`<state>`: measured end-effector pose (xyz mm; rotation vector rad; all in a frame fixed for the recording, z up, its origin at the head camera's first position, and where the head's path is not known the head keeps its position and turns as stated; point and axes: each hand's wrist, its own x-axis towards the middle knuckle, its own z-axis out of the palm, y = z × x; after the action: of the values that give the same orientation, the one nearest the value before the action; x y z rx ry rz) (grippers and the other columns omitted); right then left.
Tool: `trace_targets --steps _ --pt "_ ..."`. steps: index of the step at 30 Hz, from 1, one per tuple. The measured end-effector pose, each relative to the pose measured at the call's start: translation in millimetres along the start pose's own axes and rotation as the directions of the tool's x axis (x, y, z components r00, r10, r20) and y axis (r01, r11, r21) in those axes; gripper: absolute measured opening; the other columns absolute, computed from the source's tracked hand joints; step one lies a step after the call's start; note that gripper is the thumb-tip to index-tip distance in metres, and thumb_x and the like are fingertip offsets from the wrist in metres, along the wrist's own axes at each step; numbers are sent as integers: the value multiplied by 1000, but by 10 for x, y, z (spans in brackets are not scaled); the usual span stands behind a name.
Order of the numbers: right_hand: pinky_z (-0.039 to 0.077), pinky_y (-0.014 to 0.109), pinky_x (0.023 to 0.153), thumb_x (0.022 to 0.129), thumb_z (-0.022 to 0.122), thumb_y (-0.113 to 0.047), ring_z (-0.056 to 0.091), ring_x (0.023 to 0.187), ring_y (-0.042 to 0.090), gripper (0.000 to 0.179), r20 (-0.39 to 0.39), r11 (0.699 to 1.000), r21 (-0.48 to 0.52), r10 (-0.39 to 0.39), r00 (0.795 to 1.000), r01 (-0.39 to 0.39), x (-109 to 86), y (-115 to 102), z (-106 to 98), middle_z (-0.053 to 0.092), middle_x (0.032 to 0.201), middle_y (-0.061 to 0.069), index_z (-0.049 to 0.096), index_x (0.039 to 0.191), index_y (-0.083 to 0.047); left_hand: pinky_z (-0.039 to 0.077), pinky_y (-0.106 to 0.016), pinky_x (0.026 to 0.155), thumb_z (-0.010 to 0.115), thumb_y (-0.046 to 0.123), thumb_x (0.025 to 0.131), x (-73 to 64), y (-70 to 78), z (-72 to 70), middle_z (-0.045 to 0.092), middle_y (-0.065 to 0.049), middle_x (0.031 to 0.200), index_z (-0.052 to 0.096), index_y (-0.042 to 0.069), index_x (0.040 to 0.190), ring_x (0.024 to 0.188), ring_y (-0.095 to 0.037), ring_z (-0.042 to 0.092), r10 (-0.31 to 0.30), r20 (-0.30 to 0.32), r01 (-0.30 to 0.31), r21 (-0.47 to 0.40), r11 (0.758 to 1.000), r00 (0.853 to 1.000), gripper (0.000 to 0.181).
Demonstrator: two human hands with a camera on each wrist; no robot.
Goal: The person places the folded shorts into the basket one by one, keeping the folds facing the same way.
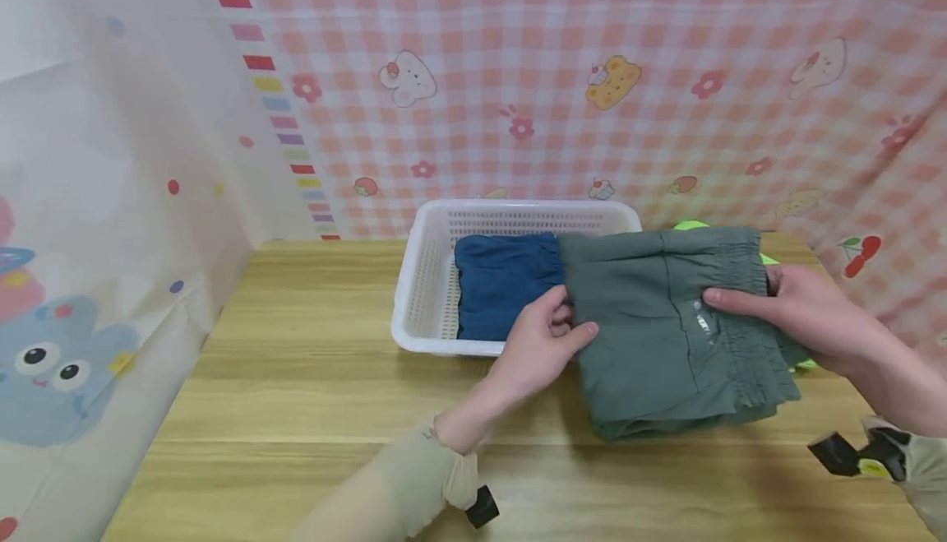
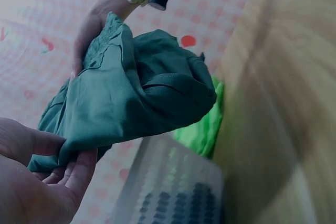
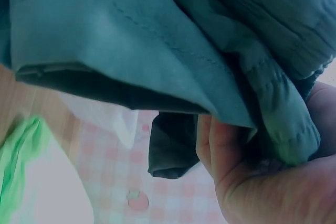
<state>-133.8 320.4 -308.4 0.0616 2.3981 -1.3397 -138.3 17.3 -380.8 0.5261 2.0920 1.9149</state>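
A folded pair of dark green shorts [image 1: 651, 336] with an elastic waistband hangs above the table, partly over the basket's right side. My right hand [image 1: 821, 312] grips the waistband end, thumb on top and the fingers hidden beneath. At the opposite edge my left hand [image 1: 543, 336] pinches the cloth between thumb and fingers, which the left wrist view shows clearly. Folded blue cloth [image 1: 499, 283] with a gathered edge lies inside the white plastic basket [image 1: 422, 279], just beyond the left hand. In the right wrist view the shorts' open leg hem [image 3: 110, 85] faces the camera.
Bright green cloth [image 2: 202, 129] lies on the table right of the basket, mostly behind the shorts in the head view. The wooden table [image 1: 311, 377] meets a pink checked curtain [image 1: 518, 73] at its back edge. A white patterned sheet [image 1: 111, 155] hangs at left.
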Motion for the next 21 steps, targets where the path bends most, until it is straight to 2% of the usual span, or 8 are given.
trace_targets --steps 4,7,11,15,21 --pt "67 37 77 108 61 -30 81 84 14 17 33 996 84 -11 999 8 133 -118 99 81 90 -9 66 116 -16 61 -25 85 63 8 103 1 77 -215 75 -24 123 55 6 147 105 -25 77 3 -39 -3 6 1000 999 44" --pt "67 36 79 108 59 -30 80 87 13 20 63 991 133 -30 998 22 227 -211 183 81 94 -10 64 120 -15 64 -29 85 63 9 104 -7 129 -373 75 -24 121 54 6 149 106 -31 78 4 -72 -2 24 1000 997 46" --pt "67 36 80 108 60 -31 80 88 12 21 80 985 167 -58 995 44 352 -361 301 81 94 -10 65 119 -15 65 -32 82 63 9 104 -14 175 -567 75 -25 120 53 6 149 97 -23 78 -6 -124 9 27 1000 992 46" --pt "67 35 81 107 62 -34 80 87 10 27 75 982 179 -72 995 58 471 -500 400 80 93 -12 64 122 -11 64 -29 77 62 8 104 -6 220 -729 74 -27 118 53 4 149 88 -10 74 -4 -167 10 34 999 986 46" --pt "66 30 81 107 61 -35 78 86 6 38 83 972 221 -104 991 83 633 -626 527 78 93 -14 57 129 -5 60 -25 77 62 12 105 20 265 -935 74 -25 120 48 6 155 86 -5 69 -30 -222 49 82 995 975 53"
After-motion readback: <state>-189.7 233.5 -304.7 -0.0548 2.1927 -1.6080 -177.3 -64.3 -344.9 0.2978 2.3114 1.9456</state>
